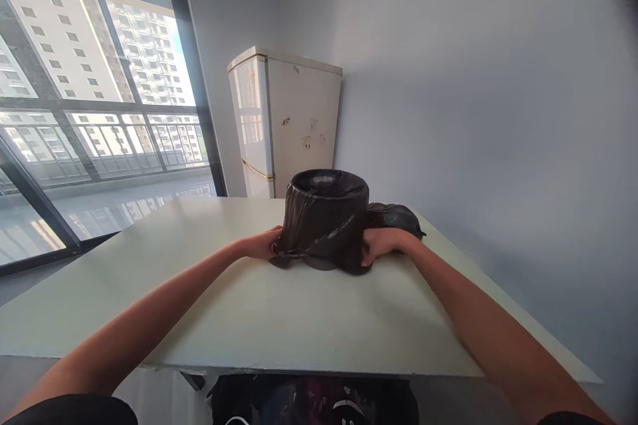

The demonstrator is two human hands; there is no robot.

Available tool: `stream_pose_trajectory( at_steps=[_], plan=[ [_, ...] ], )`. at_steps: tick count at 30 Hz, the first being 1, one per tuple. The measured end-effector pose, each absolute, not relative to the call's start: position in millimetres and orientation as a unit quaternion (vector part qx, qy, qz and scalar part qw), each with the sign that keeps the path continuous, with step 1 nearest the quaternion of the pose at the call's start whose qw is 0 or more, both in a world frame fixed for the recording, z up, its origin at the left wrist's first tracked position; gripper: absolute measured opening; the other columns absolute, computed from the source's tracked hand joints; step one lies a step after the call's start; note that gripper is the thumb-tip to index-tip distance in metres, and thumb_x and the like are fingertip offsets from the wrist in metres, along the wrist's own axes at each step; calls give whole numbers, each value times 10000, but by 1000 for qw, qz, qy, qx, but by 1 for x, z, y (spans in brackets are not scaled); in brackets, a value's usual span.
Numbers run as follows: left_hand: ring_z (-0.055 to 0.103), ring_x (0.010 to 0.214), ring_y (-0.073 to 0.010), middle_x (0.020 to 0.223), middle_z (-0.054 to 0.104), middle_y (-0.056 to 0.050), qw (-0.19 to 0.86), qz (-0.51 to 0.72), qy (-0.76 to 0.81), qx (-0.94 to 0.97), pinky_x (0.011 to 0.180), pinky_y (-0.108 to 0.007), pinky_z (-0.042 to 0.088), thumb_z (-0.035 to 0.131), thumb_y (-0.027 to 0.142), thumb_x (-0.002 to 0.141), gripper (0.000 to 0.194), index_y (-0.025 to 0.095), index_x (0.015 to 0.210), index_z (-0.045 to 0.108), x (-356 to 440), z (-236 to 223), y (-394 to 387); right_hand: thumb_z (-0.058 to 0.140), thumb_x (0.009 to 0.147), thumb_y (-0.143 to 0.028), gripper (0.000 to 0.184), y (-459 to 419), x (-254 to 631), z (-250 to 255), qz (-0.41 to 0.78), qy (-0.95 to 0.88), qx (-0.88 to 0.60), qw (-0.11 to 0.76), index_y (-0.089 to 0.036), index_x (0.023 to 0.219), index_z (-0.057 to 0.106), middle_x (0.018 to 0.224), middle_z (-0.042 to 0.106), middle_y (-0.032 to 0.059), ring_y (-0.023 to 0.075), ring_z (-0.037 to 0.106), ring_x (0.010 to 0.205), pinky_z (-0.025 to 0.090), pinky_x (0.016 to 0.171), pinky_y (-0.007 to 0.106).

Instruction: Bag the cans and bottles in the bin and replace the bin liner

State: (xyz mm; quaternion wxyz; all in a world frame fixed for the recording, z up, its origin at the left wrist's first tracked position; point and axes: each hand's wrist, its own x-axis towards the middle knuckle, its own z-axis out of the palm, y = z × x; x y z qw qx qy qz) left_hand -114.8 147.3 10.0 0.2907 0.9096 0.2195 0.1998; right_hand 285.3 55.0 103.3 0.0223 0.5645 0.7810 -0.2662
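1. Dark printed shirt (pixel 314 405) nearest cam, well below the fingers; blk sleeves (pixel 70 412) at both lower corners, bare forearms (pixel 164 309) running fwd to the hands.
2. Table (pixel 249 332), pale, under both hands; near edge well this side of the fingers.
3. L hand (pixel 256 245): fingers (pixel 276 234) curled, nearly closed, gripping blk bag (pixel 323 222) by its lower L side.
4. R hand (pixel 386 242): fingers bent in, closed on a fold at the bag's lower R side; tips partly hidden, so exact grip hard to see.
5. Bag sits btwn the two sets of fingers, covering an upright round container (pixel 321 265); plastic dips into the mouth, higher than the fingers, & hangs creased round the sides. Container's base peeks out btwn the fingers, on the table.
6. Dark plastic bundle (pixel 396 216) on table, just behind R fingers.
7. Fridge (pixel 302 113), off-white w/ brownish marks, well beyond the fingers, approx. btwn them.
8. Wall (pixel 473 80), grey-blue, behind fridge & out past R fingers.
9. Window (pixel 197 80), dk frame, far off L of L fingers; railing (pixel 100 139) & tall bldgs (pixel 54 40) thru glass.
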Motion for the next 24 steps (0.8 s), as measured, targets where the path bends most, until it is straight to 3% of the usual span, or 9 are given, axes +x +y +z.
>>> stream_pose_trajectory(
  at_steps=[2,5,9,11,13,17,19,22,24],
  plan=[
    [735,1055,-246,1392,591,-143,349,235,263,868,770,-345,663,862,364,783,826,265,1543,552,-127,10,141,861,691,-340,190,46,299,131,-268,790,549,43,-191,762,768,730,735,30,201,640,635,498,621,320],
    [702,1233,-295,1550,469,-163,349,301,322,827,852,-407,676,910,433,769,877,318,1547,522,-140,14,129,657,908,-362,249,24,306,179,-154,807,565,-76,-226,1059,800,879,782,35,210,675,767,499,713,324],
    [690,1148,-239,1363,605,-127,221,362,308,852,975,-425,623,779,478,943,404,234,1250,685,-129,20,101,630,958,-391,258,1,269,233,3,768,577,-277,-246,1019,835,881,784,40,205,677,778,492,743,339],
    [690,1112,-220,1265,655,-123,206,316,233,896,1007,-399,594,649,430,1049,259,212,1168,721,-114,22,84,639,946,-323,224,6,237,250,28,810,507,-295,-234,1007,835,936,796,43,199,691,826,508,805,339],
    [695,1133,-237,1244,693,-130,190,237,147,941,1032,-395,573,606,393,1077,243,220,1149,761,-101,22,70,648,917,-249,202,23,205,261,25,854,459,-244,-234,991,835,1005,808,39,203,705,880,512,827,334],
    [698,1172,-270,1264,734,-117,124,191,86,970,1077,-415,530,679,407,1045,228,271,1194,785,-95,19,55,738,769,-150,114,75,163,268,-96,877,465,69,-215,807,824,845,793,31,225,692,761,522,716,350],
    [686,1185,-260,1283,722,-119,106,225,107,963,1098,-420,507,645,385,1068,227,262,1215,766,-101,18,55,804,714,-180,84,97,153,265,-172,856,455,175,-187,797,820,802,777,36,232,690,729,540,675,353],
    [665,1155,-250,1240,702,-134,79,291,153,941,1070,-422,509,579,347,1095,228,228,1202,741,-111,17,61,908,645,-287,292,118,148,252,-244,816,478,217,-159,895,827,823,772,39,251,725,785,599,706,365],
    [653,1129,-250,1210,684,-136,63,328,180,925,1052,-426,520,559,349,1099,238,217,1198,730,-112,16,64,946,621,-306,390,125,147,240,-228,788,552,148,-142,952,824,836,770,55,288,755,862,631,763,413]
  ],
)
